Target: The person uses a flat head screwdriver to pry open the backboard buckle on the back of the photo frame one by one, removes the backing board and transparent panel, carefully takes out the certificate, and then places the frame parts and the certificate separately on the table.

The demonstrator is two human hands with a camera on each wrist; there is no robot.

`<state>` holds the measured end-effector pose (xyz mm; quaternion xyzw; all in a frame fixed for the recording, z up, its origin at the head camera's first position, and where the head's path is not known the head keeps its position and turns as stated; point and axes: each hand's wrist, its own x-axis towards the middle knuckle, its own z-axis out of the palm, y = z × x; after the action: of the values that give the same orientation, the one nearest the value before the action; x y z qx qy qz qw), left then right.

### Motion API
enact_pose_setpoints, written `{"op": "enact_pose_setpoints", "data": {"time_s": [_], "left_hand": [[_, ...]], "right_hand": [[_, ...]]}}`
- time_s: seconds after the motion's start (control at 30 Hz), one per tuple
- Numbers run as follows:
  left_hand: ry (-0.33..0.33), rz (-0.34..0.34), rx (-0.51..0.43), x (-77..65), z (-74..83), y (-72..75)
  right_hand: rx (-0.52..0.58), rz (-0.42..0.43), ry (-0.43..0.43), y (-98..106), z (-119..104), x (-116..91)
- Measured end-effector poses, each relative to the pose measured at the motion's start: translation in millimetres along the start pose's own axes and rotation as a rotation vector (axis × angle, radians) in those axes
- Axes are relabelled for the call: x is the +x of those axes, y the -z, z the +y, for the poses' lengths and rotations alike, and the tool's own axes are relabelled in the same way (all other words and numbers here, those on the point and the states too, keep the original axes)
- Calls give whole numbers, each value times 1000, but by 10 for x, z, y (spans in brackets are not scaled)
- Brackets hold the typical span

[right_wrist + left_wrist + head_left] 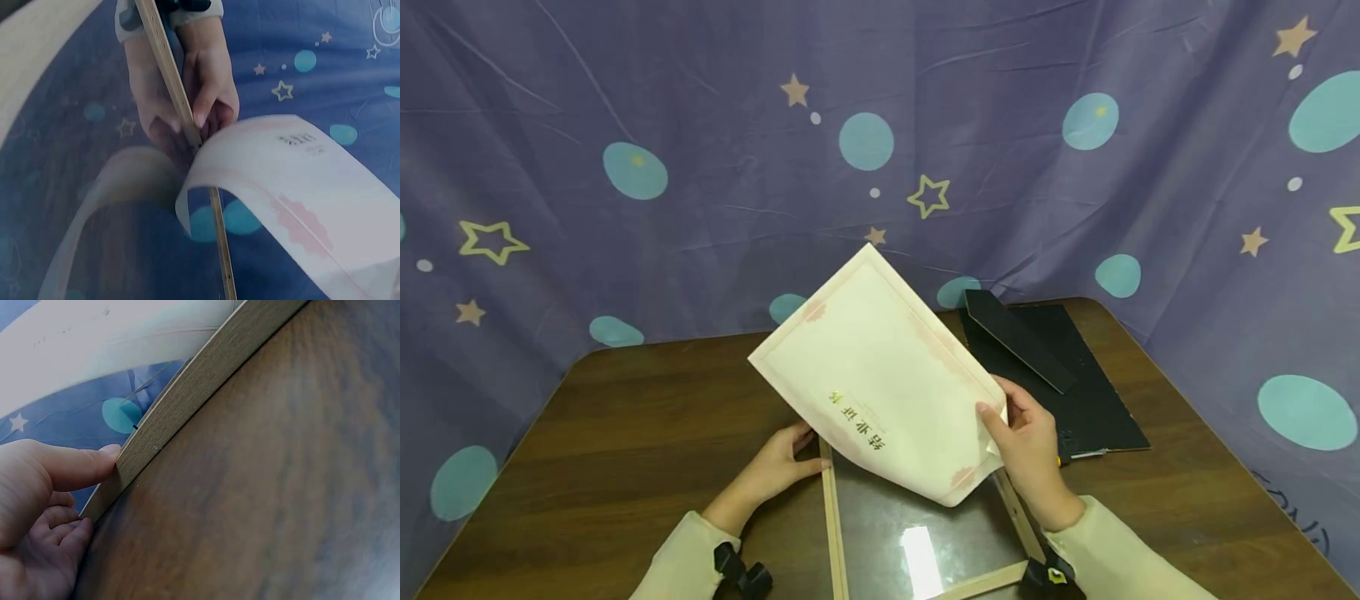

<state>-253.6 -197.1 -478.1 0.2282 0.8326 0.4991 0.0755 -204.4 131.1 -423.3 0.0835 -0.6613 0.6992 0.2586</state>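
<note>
My right hand (1030, 446) pinches one end of a paper certificate (880, 358), thumb on its printed face and fingers behind. The sheet is pale with pink corner ornaments and gold Chinese lettering, and it bends as it slants above a wooden picture frame (833, 525). Glass (880, 517) inside the frame reflects a bright light. At the far left corner of the frame, my left hand (778, 462) grips the rail; in the left wrist view its thumb (94, 464) presses the wood, fingers curled by the corner. The certificate covers the frame's far side in the head view.
A black backing board (1097, 375) with a fold-out stand (1018, 337) lies at the back right of the brown wooden table (647, 417). Beside its near edge is a small tool with a metal shaft (1088, 455). A patterned purple curtain (722, 183) hangs behind the table.
</note>
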Motion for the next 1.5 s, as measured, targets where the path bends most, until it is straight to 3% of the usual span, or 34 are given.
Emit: {"op": "enact_pose_setpoints", "data": {"time_s": [0.27, 0.4, 0.6, 0.77, 1.03, 1.5], "left_hand": [[-8, -5, -38, 6, -14, 3], [-1, -26, -59, 0, -8, 12], [-15, -40, -50, 1, -22, 16], [-20, -26, -38, 1, -32, 11], [-27, -22, -34, 8, -31, 5], [-45, -11, -18, 7, -25, 0]], "right_hand": [[-112, 65, -20, 223, 70, 104], [-147, 132, -121, 311, 133, 154], [-84, 198, -302, 358, 207, 157], [-84, 159, -419, 344, 236, 78], [-97, 135, -519, 364, 318, 5], [8, 108, -537, 239, 161, -11]]}}
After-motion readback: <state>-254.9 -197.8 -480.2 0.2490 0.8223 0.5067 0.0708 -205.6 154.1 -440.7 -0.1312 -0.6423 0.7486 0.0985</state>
